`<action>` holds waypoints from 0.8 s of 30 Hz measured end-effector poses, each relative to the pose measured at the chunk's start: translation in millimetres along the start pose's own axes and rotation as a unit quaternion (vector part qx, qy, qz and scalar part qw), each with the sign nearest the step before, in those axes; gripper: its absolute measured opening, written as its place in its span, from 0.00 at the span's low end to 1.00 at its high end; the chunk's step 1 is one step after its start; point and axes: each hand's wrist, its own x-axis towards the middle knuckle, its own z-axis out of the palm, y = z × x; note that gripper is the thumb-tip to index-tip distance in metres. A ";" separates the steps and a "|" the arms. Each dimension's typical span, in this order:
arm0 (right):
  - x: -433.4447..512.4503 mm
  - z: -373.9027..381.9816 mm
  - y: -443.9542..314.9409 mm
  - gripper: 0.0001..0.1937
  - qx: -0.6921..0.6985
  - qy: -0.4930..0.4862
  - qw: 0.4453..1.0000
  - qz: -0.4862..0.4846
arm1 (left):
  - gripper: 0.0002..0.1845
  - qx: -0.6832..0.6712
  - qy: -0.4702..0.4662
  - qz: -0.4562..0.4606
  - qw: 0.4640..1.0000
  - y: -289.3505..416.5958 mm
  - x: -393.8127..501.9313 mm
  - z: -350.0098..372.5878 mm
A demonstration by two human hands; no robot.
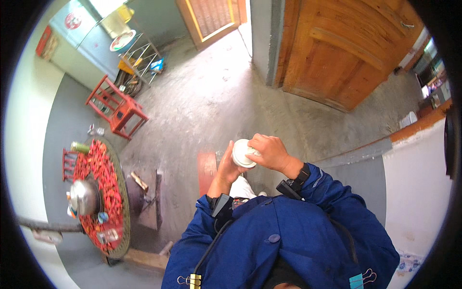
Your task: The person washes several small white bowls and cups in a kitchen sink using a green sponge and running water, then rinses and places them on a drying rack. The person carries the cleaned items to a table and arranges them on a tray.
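Observation:
My left hand (227, 169) is wrapped around a small round white container (241, 154) and holds it in front of my body. Over its top lies my right hand (269, 150), with bent fingers on a pale, whitish piece (254, 151) whose kind I cannot make out. Both wrists carry dark straps with small black devices. Below the hands a red wooden surface (206, 169) and something white show near my legs.
At the left, a round table (125, 216) bears many red pieces, a metal pot (85, 198), a green can and a glass jar. A red chair (128, 112) and a wire rack (144, 57) stand beyond. A wooden door (335, 65) is at the upper right.

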 end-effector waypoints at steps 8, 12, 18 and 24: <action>100.1 1.2 119.3 0.15 -0.023 0.009 0.997 0.069 | 0.31 -0.013 -0.052 -0.112 0.992 86.9 164.4 6.9; 138.9 -31.5 154.6 0.16 0.003 -0.016 0.986 0.166 | 0.29 0.048 -0.059 -0.158 0.984 119.9 231.7 33.8; 140.7 -58.5 227.0 0.17 -0.001 0.037 0.948 0.315 | 0.26 0.129 -0.036 -0.263 0.955 115.5 341.3 77.6; 126.1 -104.5 324.9 0.17 0.071 0.091 0.877 0.467 | 0.26 0.182 -0.101 -0.323 0.923 80.6 459.4 133.9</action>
